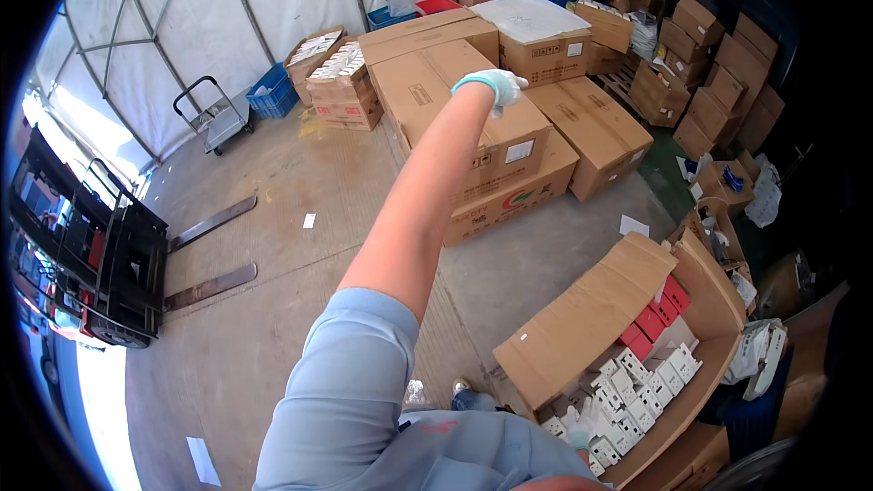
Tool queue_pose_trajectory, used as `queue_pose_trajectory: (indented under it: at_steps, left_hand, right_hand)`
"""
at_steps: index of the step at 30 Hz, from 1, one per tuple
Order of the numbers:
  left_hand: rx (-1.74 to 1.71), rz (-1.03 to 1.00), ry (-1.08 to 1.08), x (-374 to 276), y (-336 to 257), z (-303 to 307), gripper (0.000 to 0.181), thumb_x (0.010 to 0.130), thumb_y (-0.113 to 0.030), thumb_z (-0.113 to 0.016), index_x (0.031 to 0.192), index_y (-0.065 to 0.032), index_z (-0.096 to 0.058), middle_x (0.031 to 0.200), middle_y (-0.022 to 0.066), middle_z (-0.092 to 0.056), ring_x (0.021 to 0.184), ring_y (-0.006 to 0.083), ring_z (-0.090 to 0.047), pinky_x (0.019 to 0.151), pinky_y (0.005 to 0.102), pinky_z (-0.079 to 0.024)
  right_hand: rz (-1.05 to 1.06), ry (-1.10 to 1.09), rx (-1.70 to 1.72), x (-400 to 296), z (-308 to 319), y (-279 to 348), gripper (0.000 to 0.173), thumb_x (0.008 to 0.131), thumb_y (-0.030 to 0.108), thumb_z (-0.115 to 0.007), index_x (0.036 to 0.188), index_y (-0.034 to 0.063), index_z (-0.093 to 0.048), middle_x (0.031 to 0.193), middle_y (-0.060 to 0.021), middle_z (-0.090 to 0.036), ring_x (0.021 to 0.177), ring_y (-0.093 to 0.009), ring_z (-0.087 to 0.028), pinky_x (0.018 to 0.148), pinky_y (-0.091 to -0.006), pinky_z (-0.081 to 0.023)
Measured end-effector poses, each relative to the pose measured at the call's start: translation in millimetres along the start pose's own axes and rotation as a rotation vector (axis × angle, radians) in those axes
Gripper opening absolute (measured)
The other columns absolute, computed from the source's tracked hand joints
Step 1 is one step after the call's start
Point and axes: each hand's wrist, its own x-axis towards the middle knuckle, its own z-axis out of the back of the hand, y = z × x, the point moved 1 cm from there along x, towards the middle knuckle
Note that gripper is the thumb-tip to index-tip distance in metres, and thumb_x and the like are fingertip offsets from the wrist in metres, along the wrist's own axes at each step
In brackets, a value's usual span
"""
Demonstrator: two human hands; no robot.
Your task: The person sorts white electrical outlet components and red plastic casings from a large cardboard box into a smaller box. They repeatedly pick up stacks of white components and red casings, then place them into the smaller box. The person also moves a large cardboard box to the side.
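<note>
My left hand [501, 88], in a white and mint-cuffed work glove, is stretched far out in front of me. It appears above a large taped cardboard carton [443, 82], with finger and thumb apart and nothing visible between them. Low in the view, my right hand [580, 426], gloved alike, is inside an open cardboard box [586, 320]. It rests at or just over white plastic electrical fittings [641, 414] that resemble socket units; whether it grips one is unclear. Several red boxes [651, 320] lie deeper in the same carton, partly under its flap.
A forklift [116, 252] stands at left, its forks pointing inward. Behind are a platform trolley [222, 119], a blue crate [273, 92] and cartons of white items [341, 71]. More cartons [709, 75] pile up at right. Paper sheets [202, 462] lie on the concrete.
</note>
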Motion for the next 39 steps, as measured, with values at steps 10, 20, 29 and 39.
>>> queue_pose_trajectory:
  at_steps: [10,20,29,39]
  left_hand:
    - [-0.639,-0.057,-0.52,-129,84,-305,0.034,0.084,-0.031,-0.045,0.109,-0.0111,-0.056,0.105,0.0111,-0.061,0.092,0.0312,-0.059,0.077,0.0396,-0.047]
    - [-0.825,2.44,-0.901,-737,270,-578,0.045,0.085,-0.042,-0.041,0.1,-0.006,-0.063,0.105,0.0151,-0.061,0.098,0.0309,-0.058,0.082,0.0411,-0.046]
    - [-1.689,1.925,-1.061,-679,234,-596,0.053,0.089,-0.044,-0.038,0.078,-0.0028,-0.068,0.077,0.0112,-0.066,0.066,0.0284,-0.061,0.06,0.0404,-0.05]
    - [-0.792,1.247,-0.329,-570,347,-538,0.049,0.088,-0.043,-0.044,0.098,0.0009,-0.063,0.092,0.0069,-0.066,0.082,0.0186,-0.061,0.071,0.0317,-0.048]
  right_hand:
    - [0.517,0.058,-0.317,88,-5,119,0.057,0.085,0.039,-0.05,0.126,0.0018,-0.042,0.132,-0.0199,-0.037,0.124,-0.037,-0.03,0.103,-0.0405,-0.027]
    - [1.19,0.109,-0.716,148,-32,230,0.051,0.088,0.042,-0.045,0.12,0.0027,-0.05,0.125,-0.021,-0.046,0.119,-0.037,-0.038,0.099,-0.0418,-0.032]
    - [1.331,0.192,-0.308,140,-136,219,0.049,0.084,0.024,-0.056,0.129,0.0183,-0.04,0.12,-0.0172,-0.048,0.109,-0.038,-0.046,0.092,-0.0461,-0.04]
    - [0.529,0.376,-0.104,53,-102,234,0.038,0.083,0.032,-0.055,0.105,0.0011,-0.06,0.12,-0.0172,-0.052,0.119,-0.035,-0.04,0.099,-0.0394,-0.033]
